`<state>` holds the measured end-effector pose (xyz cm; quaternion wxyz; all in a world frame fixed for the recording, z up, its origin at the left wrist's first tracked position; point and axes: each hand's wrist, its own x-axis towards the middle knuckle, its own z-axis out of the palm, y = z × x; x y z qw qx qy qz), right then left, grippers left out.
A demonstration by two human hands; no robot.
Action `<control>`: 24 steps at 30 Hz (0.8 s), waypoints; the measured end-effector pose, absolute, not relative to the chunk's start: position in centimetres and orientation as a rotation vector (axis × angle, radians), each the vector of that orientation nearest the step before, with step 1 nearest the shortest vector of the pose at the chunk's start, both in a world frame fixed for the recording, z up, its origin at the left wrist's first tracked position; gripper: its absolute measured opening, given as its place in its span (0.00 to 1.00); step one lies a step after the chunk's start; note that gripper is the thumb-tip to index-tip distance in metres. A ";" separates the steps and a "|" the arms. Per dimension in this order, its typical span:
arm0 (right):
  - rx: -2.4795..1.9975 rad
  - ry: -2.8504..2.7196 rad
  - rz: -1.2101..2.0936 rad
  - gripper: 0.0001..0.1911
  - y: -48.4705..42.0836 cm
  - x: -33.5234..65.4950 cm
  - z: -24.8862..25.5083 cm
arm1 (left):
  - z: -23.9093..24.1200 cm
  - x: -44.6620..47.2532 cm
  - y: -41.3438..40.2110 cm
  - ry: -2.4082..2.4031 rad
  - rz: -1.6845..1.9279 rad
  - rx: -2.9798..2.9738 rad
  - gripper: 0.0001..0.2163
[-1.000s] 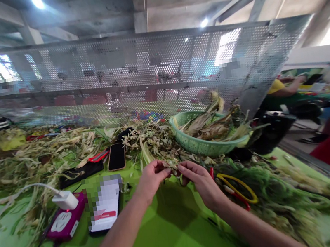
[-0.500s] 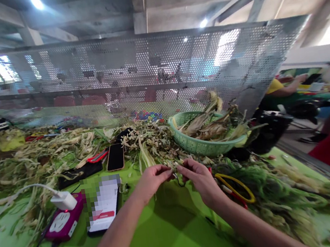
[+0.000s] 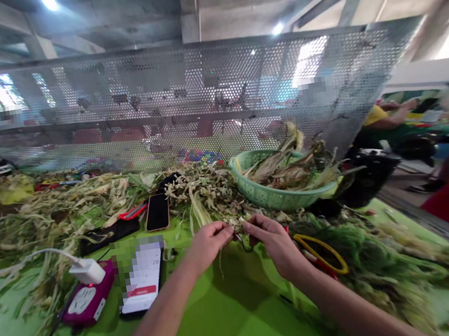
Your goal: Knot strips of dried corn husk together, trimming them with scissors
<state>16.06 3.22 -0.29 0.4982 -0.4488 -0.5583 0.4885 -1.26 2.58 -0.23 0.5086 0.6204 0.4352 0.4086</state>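
Note:
My left hand (image 3: 213,243) and my right hand (image 3: 270,240) meet above the green table (image 3: 232,325), fingertips close together. Both are closed in a pinch on a small pale husk piece (image 3: 238,226), mostly covered by the fingers. From the left fingers a thin strand dangles. A short dark wire-like loop (image 3: 244,244) shows just below the fingertips. Behind them lies a heap of small dried husk pieces (image 3: 210,187). Beside my right hand are yellow-handled scissors or pliers (image 3: 322,246), partly hidden by the wrist.
A green basket (image 3: 269,198) of dry husks stands behind on the right. To the left lie a lit phone (image 3: 143,286), a dark-screened phone (image 3: 157,212), a red cutter (image 3: 133,211) and a purple power strip (image 3: 88,303) with a charger. Green fibres (image 3: 370,253) spread right; a perforated metal screen (image 3: 181,107) rises behind.
My hands keep the pinch with only small finger shifts. The strand under my left hand hangs more plainly now. The lit phone's screen shows different content.

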 end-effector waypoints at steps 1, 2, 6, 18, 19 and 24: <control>-1.079 -1.345 1.178 0.20 3.3 16.1 -0.4 | -0.2 -1.3 2.6 1.049 0.970 1.488 0.16; -1.071 -1.341 1.176 0.19 3.3 16.1 -0.4 | -0.2 -1.4 2.6 1.041 0.966 1.479 0.16; -1.039 -1.341 1.197 0.17 3.1 15.9 -0.1 | -0.4 -1.2 2.8 0.995 1.013 1.379 0.13; -1.055 -1.554 1.283 0.15 2.7 15.3 -0.9 | -0.1 -1.3 3.0 0.886 1.321 0.952 0.12; -1.059 -1.552 1.275 0.15 2.8 15.2 -0.9 | -0.1 -1.3 3.1 0.888 1.327 0.939 0.12; -1.045 -1.513 1.297 0.15 2.6 15.2 -0.7 | -0.4 -1.2 3.1 0.871 1.350 0.902 0.13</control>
